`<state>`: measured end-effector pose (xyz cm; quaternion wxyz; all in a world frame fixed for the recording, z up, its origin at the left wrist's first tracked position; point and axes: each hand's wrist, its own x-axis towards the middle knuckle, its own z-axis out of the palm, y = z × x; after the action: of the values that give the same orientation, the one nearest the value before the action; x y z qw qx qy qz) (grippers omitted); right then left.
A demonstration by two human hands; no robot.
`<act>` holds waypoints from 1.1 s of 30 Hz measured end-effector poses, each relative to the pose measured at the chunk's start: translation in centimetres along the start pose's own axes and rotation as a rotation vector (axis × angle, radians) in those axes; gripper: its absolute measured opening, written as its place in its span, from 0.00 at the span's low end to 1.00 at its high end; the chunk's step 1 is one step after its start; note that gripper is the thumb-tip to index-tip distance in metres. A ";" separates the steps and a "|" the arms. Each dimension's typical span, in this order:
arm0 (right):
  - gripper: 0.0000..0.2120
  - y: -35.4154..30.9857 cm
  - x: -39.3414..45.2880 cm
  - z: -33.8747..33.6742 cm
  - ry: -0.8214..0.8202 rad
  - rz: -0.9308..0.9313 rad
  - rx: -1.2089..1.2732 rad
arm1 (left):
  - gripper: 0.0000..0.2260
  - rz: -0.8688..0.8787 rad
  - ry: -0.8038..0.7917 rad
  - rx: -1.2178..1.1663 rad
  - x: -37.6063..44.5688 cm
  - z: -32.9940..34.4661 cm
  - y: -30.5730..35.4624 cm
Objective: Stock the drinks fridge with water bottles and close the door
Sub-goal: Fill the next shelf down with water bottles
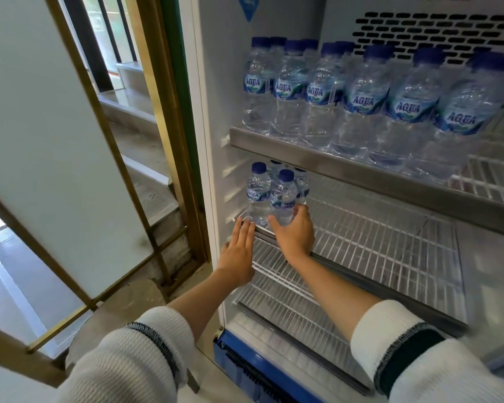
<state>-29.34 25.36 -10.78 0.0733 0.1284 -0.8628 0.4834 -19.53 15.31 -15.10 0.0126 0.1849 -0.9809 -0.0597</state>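
Four small water bottles [259, 193] stand in a tight cluster at the left end of the middle shelf [390, 242], two in front and two behind. The right hand [293, 232] curls its thumb and fingers round the base of the front right bottle [284, 196]. The left hand [240, 248], at about 8 o'clock from the cluster, lies flat with straight fingers, its tips touching the shelf's front edge just beside the front left bottle. Each bottle is clear ribbed plastic with a dark blue screw cap and a blue "AQUA" label.

At 12 to 2 o'clock, the top shelf [361, 167], fronted by a metal strip, carries six bottles [361, 97] in its front row; more stand behind, perhaps six, though they blur together. Shelves are white wire grids. Both sleeves are white ribbed knit with dark trim.
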 end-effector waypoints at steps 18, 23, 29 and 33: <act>0.29 -0.2 0.2 -0.3 0.030 -0.038 0.049 | 0.49 -0.011 0.006 -0.001 -0.1 0.2 0.2; 0.26 0.0 0.7 -0.8 -0.023 -0.088 0.026 | 0.49 -0.004 -0.004 0.014 -0.2 0.1 0.2; 0.27 0.5 1.0 -1.2 -0.048 -0.116 -0.017 | 0.51 -0.005 -0.023 0.004 -0.4 -0.1 0.2; 0.27 0.5 1.2 -1.4 -0.065 -0.133 -0.022 | 0.50 0.007 -0.039 0.023 -0.5 -0.5 0.3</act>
<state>-30.59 26.61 -10.20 0.0787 0.2005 -0.8595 0.4635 -19.16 15.68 -14.58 -0.0085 0.1805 -0.9822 -0.0521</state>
